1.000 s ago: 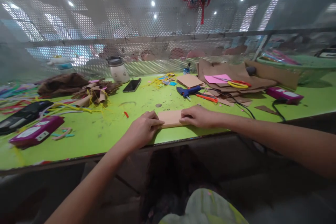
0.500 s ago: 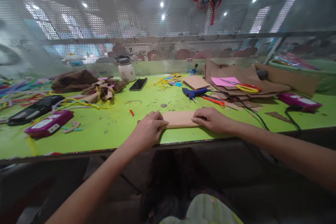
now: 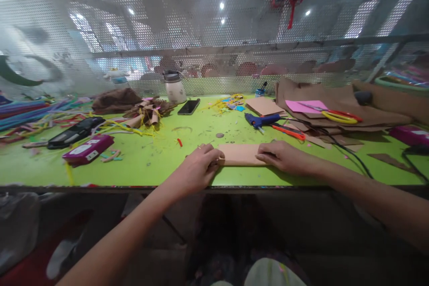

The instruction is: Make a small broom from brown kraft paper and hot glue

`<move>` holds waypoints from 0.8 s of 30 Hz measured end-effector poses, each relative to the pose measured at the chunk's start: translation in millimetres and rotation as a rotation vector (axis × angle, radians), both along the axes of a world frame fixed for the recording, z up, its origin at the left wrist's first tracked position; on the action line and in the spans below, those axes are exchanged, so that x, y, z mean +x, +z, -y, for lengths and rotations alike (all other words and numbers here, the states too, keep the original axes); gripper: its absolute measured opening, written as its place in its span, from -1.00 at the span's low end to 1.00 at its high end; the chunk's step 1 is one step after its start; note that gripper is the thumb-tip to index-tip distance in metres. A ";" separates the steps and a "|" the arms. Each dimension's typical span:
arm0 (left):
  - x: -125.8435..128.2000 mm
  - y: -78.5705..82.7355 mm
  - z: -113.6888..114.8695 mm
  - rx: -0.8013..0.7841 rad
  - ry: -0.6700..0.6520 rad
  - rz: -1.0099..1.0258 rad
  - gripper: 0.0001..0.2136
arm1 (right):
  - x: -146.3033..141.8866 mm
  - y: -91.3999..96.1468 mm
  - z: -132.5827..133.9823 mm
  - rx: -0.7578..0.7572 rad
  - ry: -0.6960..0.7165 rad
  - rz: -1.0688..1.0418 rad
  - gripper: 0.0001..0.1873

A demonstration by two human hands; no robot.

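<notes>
A flat tan cardboard piece (image 3: 240,153) lies near the front edge of the green table (image 3: 150,165). My left hand (image 3: 197,170) rests on its left end with fingers curled and pressed onto it. My right hand (image 3: 283,157) presses on its right end, fingers together and bent over the card. Both hands hold the piece down against the tabletop.
A blue glue gun (image 3: 259,120), an orange cutter (image 3: 288,132) and yellow-red scissors (image 3: 338,116) on brown card sheets (image 3: 321,98) lie at the right. A phone (image 3: 188,107), a white jar (image 3: 174,88), paper rolls (image 3: 144,114), a magenta box (image 3: 87,149) and coloured strips (image 3: 27,111) lie at the left. Perforated screen behind.
The view has swung to the left and tilted down slightly, so everything sits further right in frame. Both hands stay on the cardboard piece in the same grip.
</notes>
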State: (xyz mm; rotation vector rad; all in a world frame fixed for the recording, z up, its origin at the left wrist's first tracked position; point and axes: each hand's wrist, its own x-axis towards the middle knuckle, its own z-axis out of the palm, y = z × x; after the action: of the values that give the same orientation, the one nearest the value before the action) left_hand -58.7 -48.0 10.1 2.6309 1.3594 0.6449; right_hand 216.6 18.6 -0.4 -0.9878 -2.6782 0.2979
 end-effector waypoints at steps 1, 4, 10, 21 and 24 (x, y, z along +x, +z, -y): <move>-0.3 0.0 -0.6 0.002 -0.012 0.000 -0.85 | -0.1 1.1 -1.0 -0.004 0.006 0.012 -0.71; -0.7 -2.9 -5.3 0.038 -0.042 0.033 -0.83 | -0.1 3.6 -3.2 -0.025 0.014 0.038 -0.70; 2.6 -6.4 -7.9 0.177 -0.013 -0.027 -0.77 | 0.3 1.4 -2.9 0.067 -0.017 -0.007 -0.71; 2.0 -8.7 -9.1 0.257 0.026 -0.149 -0.71 | 0.9 -2.5 13.5 0.264 0.184 -0.216 -0.75; 1.3 -10.9 -10.3 0.273 0.023 -0.136 -0.71 | 3.1 1.1 15.6 0.234 0.166 -0.163 -0.77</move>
State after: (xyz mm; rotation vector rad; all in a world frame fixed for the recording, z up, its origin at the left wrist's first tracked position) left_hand -57.4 -37.7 -0.8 2.9256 1.4310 0.7123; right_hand 219.7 3.0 0.7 -0.6460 -2.5763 0.0890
